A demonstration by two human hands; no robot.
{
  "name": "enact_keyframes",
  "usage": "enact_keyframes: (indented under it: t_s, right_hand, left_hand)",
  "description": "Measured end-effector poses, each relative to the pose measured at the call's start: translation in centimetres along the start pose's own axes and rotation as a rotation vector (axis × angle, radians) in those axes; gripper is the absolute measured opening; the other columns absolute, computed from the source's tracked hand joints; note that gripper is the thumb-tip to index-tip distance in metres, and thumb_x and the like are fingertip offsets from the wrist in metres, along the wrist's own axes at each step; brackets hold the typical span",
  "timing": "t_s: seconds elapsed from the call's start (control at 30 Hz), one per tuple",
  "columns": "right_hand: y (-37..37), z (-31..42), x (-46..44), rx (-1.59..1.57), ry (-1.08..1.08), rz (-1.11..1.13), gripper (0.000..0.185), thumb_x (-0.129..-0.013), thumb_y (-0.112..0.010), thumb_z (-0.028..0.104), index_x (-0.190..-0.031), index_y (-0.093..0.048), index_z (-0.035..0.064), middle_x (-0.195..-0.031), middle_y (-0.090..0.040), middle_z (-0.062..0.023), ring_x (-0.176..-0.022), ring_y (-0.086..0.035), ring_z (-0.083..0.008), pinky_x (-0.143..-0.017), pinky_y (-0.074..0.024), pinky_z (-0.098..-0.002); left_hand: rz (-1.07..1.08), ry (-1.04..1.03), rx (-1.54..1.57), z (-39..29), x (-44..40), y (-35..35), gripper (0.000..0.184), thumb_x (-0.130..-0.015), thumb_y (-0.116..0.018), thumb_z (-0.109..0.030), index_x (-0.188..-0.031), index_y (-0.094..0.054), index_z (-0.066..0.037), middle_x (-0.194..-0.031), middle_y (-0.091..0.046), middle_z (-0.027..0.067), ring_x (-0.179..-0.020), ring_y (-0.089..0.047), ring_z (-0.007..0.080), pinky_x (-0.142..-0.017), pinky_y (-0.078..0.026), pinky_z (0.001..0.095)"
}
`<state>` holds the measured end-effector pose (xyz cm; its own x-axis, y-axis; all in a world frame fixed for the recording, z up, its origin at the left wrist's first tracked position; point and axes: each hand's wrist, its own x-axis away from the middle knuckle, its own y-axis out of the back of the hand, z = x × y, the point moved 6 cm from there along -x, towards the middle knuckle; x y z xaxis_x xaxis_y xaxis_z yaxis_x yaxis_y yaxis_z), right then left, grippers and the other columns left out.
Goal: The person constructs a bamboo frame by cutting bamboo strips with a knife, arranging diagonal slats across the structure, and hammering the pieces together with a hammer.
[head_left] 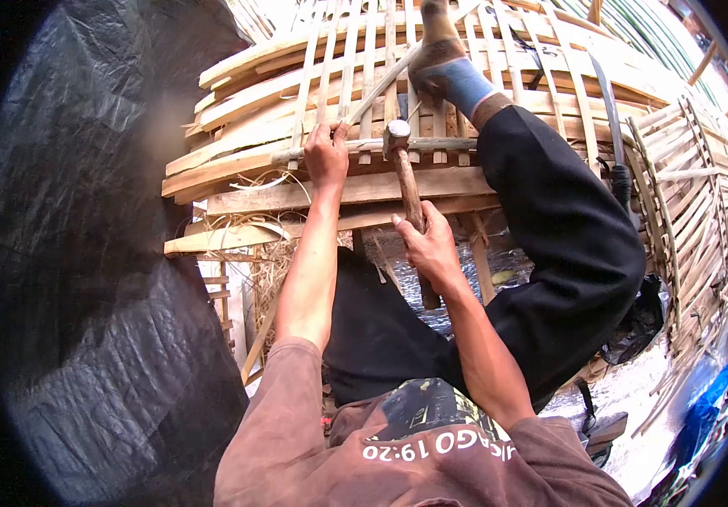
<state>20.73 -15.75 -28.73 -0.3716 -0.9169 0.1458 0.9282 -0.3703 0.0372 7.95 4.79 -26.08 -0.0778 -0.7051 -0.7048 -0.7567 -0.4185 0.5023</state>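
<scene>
Right hand (433, 249) grips metal-headed, wooden-handled hammer (409, 188), frame centre; left hand (327, 158) pinches pale strip (378, 89), upper centre.

Faded brown short-sleeved T-shirt (313, 477), dark front print (432, 407), white lettering (394, 450) including "19:20"; plain black fabric trousers (563, 203); brown-and-blue banded sock (468, 83).

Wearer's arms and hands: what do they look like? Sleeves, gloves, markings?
Left hand and right hand are both ungloved. Forearms bare, no watch or band visible on either wrist. Short, plain brown sleeves; no cables.
</scene>
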Motion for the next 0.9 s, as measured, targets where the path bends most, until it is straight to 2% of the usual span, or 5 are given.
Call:
enact_keyframes:
  t_s: [0.17, 0.23, 0.43, 0.6, 0.9]
  right_hand:
    - [0.2, 0.3, 0.2, 0.051, -0.03, -0.005, 0.02, -0.09, -0.066, 0.018, -0.091, -0.051, 0.0046, -0.063, -0.043, 0.0032, -0.053, -0.04, -0.0058, -0.045, -0.033, -0.0263]
    - [0.2, 1.0, 0.2, 0.109, -0.081, -0.017, 0.03, -0.087, -0.068, 0.025, -0.095, -0.054, -0.0005, -0.068, -0.053, -0.0116, -0.063, -0.048, -0.0176, -0.059, -0.0436, -0.0363]
    - [0.0, 1.3, 0.0, 0.126, -0.018, -0.004, 0.03, -0.087, -0.068, 0.024, -0.094, -0.054, -0.0005, -0.066, -0.054, -0.0114, -0.061, -0.048, -0.0171, -0.058, -0.044, -0.0355]
    - [0.3, 0.7, -0.3, 0.102, -0.033, -0.02, 0.03, -0.087, -0.068, 0.024, -0.093, -0.053, -0.001, -0.068, -0.055, -0.0124, -0.062, -0.049, -0.0169, -0.059, -0.0448, -0.0352]
    - [0.1, 0.8, -0.3, 0.092, -0.072, 0.002, 0.03, -0.087, -0.067, 0.023, -0.1, -0.057, -0.0023, -0.072, -0.058, -0.0111, -0.066, -0.05, -0.0165, -0.063, -0.0453, -0.034]
  left_hand:
    - [0.004, 0.007, 0.03, 0.0, 0.2, 0.0, 0.02, -0.087, -0.068, -0.021, -0.085, -0.067, -0.001, -0.082, -0.066, 0.018, -0.078, -0.064, 0.0376, -0.068, -0.049, 0.0451]
    - [0.002, 0.019, 0.033, -0.2, -0.1, 0.3, 0.019, -0.087, -0.069, -0.02, -0.085, -0.067, -0.001, -0.083, -0.066, 0.018, -0.078, -0.064, 0.0375, -0.068, -0.049, 0.0449]
    - [-0.028, 0.109, 0.126, 0.7, -0.9, 0.5, 0.015, -0.085, -0.071, -0.016, -0.086, -0.07, -0.001, -0.078, -0.068, 0.0148, -0.074, -0.066, 0.0302, -0.067, -0.051, 0.0384]
    - [0.145, 0.355, 0.422, 3.2, -1.4, -0.2, 0.019, -0.084, -0.075, -0.016, -0.092, -0.072, 0.002, -0.081, -0.072, 0.0085, -0.07, -0.065, 0.0111, -0.066, -0.05, 0.0279]
    - [0.066, 0.313, 0.419, 2.1, -0.8, 0.4, 0.019, -0.084, -0.076, -0.017, -0.094, -0.074, -0.002, -0.079, -0.072, 0.0067, -0.071, -0.065, 0.0099, -0.066, -0.05, 0.0262]
